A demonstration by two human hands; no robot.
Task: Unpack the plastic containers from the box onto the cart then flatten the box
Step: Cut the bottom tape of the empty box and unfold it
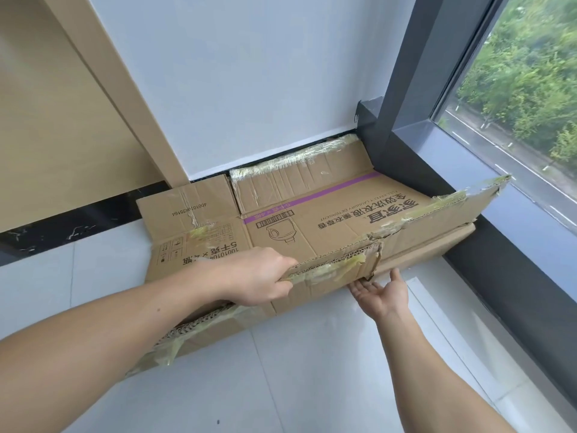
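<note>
A flattened brown cardboard box (312,220) with black print and a purple stripe lies on the floor against the wall, below the window. Torn tape clings to its edges. My left hand (259,279) grips the near edge of a raised flap, thumb on top. My right hand (382,292) is palm up with straight fingers, its fingertips under the box's near edge. A further flap (452,210) on the right stands lifted off the stack. No plastic containers or cart are in view.
Light floor tiles (312,370) spread in front of the box. A white wall (249,89) and a beige panel (62,120) stand behind. A dark window frame and sill (437,151) border the right side, close to the box.
</note>
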